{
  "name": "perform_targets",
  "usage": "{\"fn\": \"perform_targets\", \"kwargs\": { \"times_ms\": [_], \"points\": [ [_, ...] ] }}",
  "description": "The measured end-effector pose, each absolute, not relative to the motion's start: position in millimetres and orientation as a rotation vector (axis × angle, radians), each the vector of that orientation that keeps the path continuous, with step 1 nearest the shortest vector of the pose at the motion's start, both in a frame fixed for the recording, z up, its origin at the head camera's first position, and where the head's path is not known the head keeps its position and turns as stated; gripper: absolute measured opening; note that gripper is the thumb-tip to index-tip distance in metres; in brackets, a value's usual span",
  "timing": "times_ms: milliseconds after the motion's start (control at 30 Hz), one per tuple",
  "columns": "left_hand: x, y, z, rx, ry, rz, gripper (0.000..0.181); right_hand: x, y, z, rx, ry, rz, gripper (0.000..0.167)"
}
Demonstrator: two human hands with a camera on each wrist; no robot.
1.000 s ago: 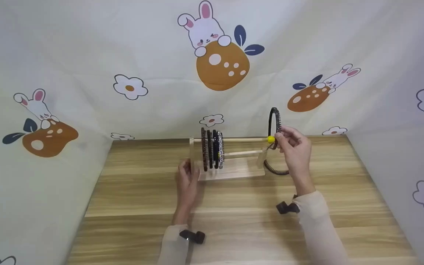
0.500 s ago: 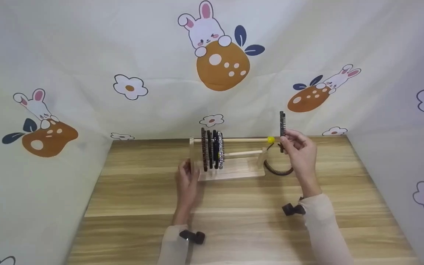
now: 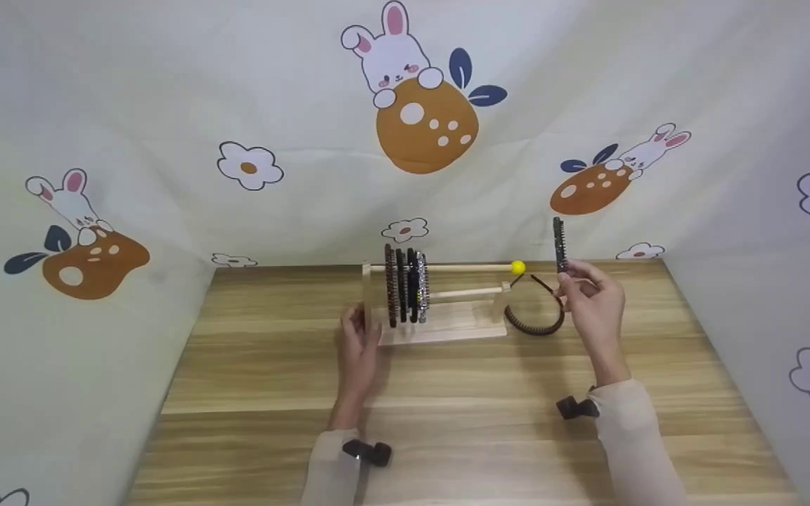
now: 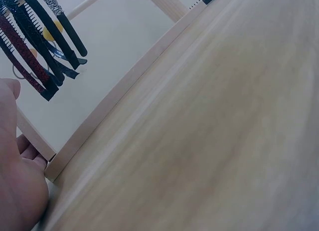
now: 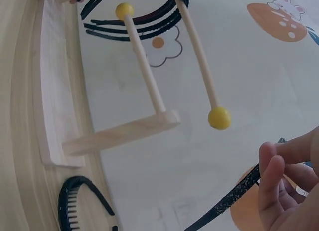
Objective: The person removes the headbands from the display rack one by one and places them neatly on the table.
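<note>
Patterned cloth (image 3: 306,91) backs the counter (image 3: 461,422). The left hand (image 3: 358,344) grips the rack (image 3: 458,325); the right hand (image 3: 596,306) pinches a headband (image 3: 560,242) upright, a loose band (image 3: 535,331) just left of that hand. Dipping carelessly could snag it; a slack left grip might let the rack slide.

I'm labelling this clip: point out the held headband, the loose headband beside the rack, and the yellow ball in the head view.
Held headband (image 5: 233,195), right wrist view, speckled stretch of band
Loose headband (image 3: 534,331), head view, bottom of its curve
Yellow ball (image 3: 518,268), head view, middle of the ball
</note>
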State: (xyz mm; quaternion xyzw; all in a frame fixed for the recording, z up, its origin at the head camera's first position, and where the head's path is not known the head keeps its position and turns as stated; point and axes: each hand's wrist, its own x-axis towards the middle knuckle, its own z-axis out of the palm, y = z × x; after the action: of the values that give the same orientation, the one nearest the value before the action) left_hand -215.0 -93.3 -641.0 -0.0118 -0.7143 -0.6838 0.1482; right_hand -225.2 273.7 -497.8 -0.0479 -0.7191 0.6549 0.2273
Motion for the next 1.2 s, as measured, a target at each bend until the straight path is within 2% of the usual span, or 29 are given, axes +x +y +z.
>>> {"fn": "perform_targets", "kwargs": {
  "times_ms": [367,867,1200],
  "points": [
    [-214,-93,-641,0.005,-2.09,-1.952,0.053,-223,291,-528,-0.193,-2.018,1.648,0.021],
    [-215,-93,-641,-0.013,-2.025,-1.995,0.052,-211,322,-544,-0.37,-2.188,1.339,0.032],
    [-214,-93,-641,-0.01,-2.051,-1.974,0.052,-209,343,-557,-0.245,-2.29,1.235,0.035]
  ]
}}
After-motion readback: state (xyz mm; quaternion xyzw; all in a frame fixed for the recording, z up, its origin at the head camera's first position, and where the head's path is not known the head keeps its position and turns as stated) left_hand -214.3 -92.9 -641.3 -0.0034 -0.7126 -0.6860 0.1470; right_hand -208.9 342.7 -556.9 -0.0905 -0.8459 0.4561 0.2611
